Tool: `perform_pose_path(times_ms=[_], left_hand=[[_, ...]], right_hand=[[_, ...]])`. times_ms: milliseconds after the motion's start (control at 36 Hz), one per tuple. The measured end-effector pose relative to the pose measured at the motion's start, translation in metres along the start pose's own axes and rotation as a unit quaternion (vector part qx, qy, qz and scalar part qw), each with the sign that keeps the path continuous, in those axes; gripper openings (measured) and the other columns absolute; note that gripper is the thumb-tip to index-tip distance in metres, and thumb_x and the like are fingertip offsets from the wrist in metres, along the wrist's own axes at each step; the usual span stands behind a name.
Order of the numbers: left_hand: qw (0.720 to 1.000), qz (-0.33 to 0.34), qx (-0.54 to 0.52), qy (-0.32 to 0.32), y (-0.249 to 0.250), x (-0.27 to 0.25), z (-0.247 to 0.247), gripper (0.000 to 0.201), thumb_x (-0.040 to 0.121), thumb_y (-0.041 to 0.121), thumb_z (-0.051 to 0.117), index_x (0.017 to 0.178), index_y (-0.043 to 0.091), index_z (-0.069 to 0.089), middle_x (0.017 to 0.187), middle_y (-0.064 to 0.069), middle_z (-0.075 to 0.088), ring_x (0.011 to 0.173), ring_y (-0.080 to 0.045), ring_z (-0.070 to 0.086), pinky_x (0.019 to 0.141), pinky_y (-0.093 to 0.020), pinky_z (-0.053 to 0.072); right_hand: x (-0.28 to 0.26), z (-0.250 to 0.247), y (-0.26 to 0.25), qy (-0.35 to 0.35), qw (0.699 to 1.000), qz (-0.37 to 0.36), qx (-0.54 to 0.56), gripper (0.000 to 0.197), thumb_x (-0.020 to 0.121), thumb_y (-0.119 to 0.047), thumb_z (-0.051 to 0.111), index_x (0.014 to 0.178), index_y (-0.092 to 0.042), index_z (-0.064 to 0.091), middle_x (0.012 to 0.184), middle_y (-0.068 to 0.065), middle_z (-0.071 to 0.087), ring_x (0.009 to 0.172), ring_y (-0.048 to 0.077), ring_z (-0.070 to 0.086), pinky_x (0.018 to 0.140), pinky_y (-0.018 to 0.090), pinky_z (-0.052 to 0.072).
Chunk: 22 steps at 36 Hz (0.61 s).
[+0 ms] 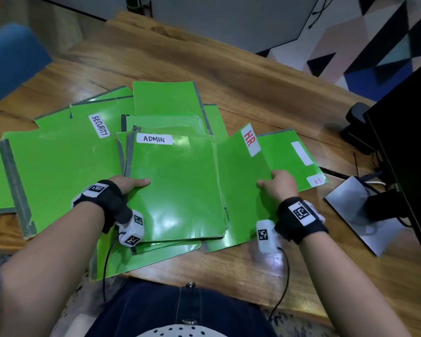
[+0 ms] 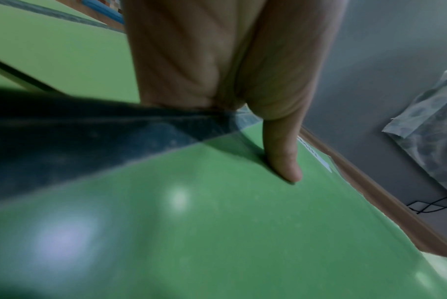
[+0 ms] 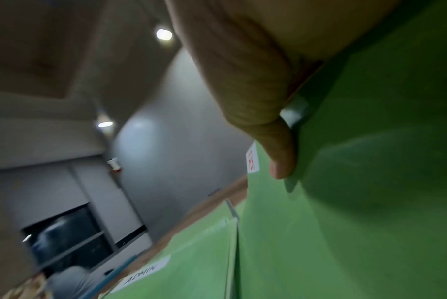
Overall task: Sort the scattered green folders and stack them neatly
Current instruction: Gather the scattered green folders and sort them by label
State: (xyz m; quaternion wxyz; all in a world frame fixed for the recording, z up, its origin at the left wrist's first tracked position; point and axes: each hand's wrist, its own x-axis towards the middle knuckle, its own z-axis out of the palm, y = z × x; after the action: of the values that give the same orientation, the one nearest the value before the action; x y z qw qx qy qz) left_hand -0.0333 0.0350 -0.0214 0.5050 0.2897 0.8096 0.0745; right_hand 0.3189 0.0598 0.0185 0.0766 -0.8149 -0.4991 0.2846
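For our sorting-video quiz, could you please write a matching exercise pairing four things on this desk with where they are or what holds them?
Things:
1. ADMIN folder
2. H.R. folder
3. SECURITY folder
4. monitor

Places:
A. gripped by the right hand
B. at the desk's right edge
C. gripped by the left hand
D. left of the ADMIN folder, untouched

Pairs: 1-C, 2-A, 3-D, 4-B

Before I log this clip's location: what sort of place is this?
Probably an office: green folders labelled ADMIN, SECURITY and H.R. lie on a wooden desk beside a Dell monitor.
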Motion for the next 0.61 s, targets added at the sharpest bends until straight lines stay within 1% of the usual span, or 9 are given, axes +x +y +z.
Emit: perform_pose_path(times_ms=[83,111,194,250,361,444,500,555,611], left_hand=[[1.0,0.002,0.004,0.006,-0.002,0.0,0.001,0.085,0.079,0.046,0.069,0.139,-0.005,0.036,0.138,-0.022,0.046,0.121,-0.037,0.048,0.096,-0.041,0.04],[1.0,0.004,0.006,0.01,-0.002,0.001,0.001,0.086,0.079,0.046,0.069,0.139,-0.005,0.036,0.137,-0.022,0.046,0.12,-0.037,0.048,0.095,-0.041,0.041],[1.0,0.009,0.002,0.019,-0.002,0.001,0.003,0.084,0.079,0.043,0.07,0.138,-0.006,0.036,0.135,-0.022,0.048,0.119,-0.037,0.049,0.096,-0.041,0.041],[1.0,0.01,0.001,0.02,-0.002,0.001,0.004,0.083,0.08,0.042,0.07,0.138,-0.006,0.036,0.134,-0.023,0.049,0.118,-0.037,0.049,0.097,-0.042,0.042],[1.0,0.008,-0.005,0.021,-0.001,0.001,0.004,0.083,0.079,0.041,0.071,0.138,-0.007,0.036,0.132,-0.024,0.05,0.118,-0.038,0.05,0.1,-0.043,0.042],[1.0,0.01,-0.014,0.024,-0.002,0.002,0.004,0.084,0.077,0.042,0.073,0.136,-0.008,0.038,0.13,-0.024,0.052,0.116,-0.038,0.052,0.1,-0.043,0.044],[0.999,0.01,-0.023,0.028,-0.003,0.003,0.004,0.084,0.075,0.041,0.075,0.134,-0.008,0.041,0.129,-0.024,0.053,0.115,-0.038,0.053,0.1,-0.043,0.044],[0.999,0.008,-0.028,0.034,-0.003,0.004,0.005,0.083,0.076,0.039,0.074,0.135,-0.007,0.039,0.132,-0.024,0.051,0.118,-0.038,0.051,0.1,-0.042,0.043],[0.999,0.009,-0.029,0.035,-0.004,0.005,0.007,0.084,0.078,0.039,0.073,0.137,-0.007,0.037,0.134,-0.023,0.049,0.119,-0.037,0.05,0.099,-0.042,0.042]], right_hand=[[-0.004,-0.039,-0.015,0.051,0.994,-0.053,-0.087,0.032,0.087,-0.025,0.065,0.11,-0.003,0.063,0.093,0.01,0.063,0.081,0.023,0.06,0.064,0.025,0.047],[-0.004,-0.054,-0.019,0.065,0.992,-0.061,-0.091,0.027,0.086,-0.024,0.065,0.104,-0.004,0.064,0.088,0.01,0.061,0.079,0.022,0.058,0.064,0.024,0.044],[-0.001,-0.095,-0.022,0.1,0.993,-0.064,-0.002,0.028,0.082,-0.024,0.07,0.102,-0.004,0.068,0.095,0.012,0.068,0.086,0.025,0.065,0.081,0.036,0.053],[0.01,-0.115,-0.015,0.145,0.985,-0.049,0.078,0.033,0.082,-0.025,0.071,0.107,-0.004,0.068,0.1,0.015,0.068,0.094,0.026,0.065,0.089,0.042,0.052],[0.032,-0.132,-0.002,0.215,0.949,0.013,0.229,0.04,0.074,-0.033,0.07,0.105,-0.009,0.065,0.106,0.011,0.065,0.091,0.017,0.055,0.087,0.033,0.048],[0.05,-0.103,0.02,0.15,0.94,0.115,0.284,0.055,0.079,-0.037,0.067,0.12,-0.003,0.052,0.115,0.008,0.057,0.098,0.019,0.053,0.084,0.032,0.044],[0.075,-0.073,0.05,0.085,0.944,0.163,0.274,0.075,0.074,-0.046,0.066,0.13,-0.001,0.046,0.129,0.009,0.054,0.107,0.025,0.054,0.094,0.039,0.045],[0.076,-0.044,0.069,0.017,0.966,0.164,0.199,0.081,0.072,-0.048,0.065,0.138,-0.007,0.041,0.139,0.009,0.048,0.116,0.029,0.052,0.1,0.042,0.043],[0.033,-0.031,0.049,-0.02,0.98,0.14,0.142,0.078,0.073,-0.033,0.069,0.142,-0.012,0.039,0.141,0.011,0.046,0.125,0.029,0.048,0.101,0.036,0.039]])
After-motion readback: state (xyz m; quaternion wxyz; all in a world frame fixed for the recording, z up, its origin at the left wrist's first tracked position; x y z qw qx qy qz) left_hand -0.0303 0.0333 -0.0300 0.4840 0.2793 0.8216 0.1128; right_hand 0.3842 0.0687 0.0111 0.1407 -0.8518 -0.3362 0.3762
